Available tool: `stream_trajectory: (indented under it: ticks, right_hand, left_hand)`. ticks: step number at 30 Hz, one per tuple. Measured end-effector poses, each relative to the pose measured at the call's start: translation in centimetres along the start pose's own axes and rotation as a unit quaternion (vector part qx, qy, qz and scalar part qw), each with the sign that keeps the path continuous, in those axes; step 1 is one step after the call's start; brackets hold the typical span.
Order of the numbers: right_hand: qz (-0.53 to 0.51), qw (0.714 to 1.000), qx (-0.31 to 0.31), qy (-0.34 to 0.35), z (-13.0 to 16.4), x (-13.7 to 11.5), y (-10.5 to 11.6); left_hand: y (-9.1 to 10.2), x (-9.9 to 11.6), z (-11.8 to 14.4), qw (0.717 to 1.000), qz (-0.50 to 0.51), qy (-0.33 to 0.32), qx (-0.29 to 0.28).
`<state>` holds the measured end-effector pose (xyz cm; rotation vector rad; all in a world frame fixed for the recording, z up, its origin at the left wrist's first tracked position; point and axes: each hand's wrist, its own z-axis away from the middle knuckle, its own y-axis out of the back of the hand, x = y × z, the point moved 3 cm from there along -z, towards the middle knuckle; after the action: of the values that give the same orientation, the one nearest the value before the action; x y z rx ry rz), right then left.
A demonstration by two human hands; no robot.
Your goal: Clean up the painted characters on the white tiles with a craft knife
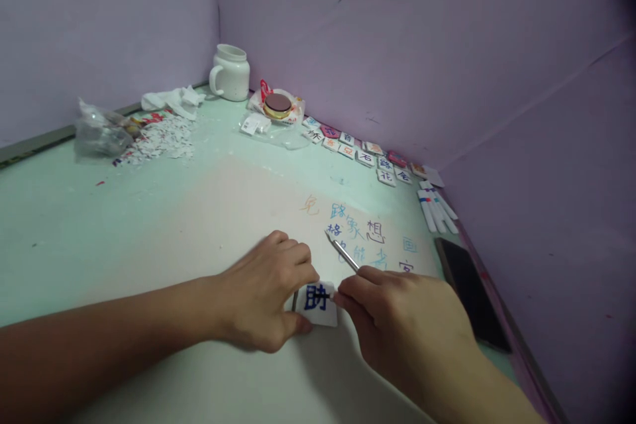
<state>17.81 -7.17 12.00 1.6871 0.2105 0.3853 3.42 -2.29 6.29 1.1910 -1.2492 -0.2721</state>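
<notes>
Down low, the left hand (263,291) pinches a tile (317,303) against the tabletop (99,232). The right hand (402,311) has its grip closed on a pen (344,254), touching the tile's edge.

The left hand (265,291) lies knuckles-up, fingers curled, pinching the left edge of the tile (317,303). The right hand (402,315) meets the tile's right edge, fingers closed around a thin tool (344,254).
</notes>
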Motion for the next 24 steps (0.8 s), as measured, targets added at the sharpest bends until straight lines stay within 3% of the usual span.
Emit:
stream_trajectory:
  ticks: [10,19,24]
  right_hand:
    - [0.026,0.999,0.003,0.03,-0.8,-0.4,0.4]
    - [0.046,0.99,-0.134,-0.014,-2.0,-0.9,0.4]
    - [-0.032,0.988,-0.143,-0.043,-1.4,0.5,-0.5]
  left_hand:
    - [0.0,0.1,-0.1,1.0,-0.004,-0.003,0.0]
    - [0.0,-0.1,-0.1,1.0,-0.003,0.002,0.0]
    - [0.0,0.0,0.0,1.0,0.003,0.002,0.002]
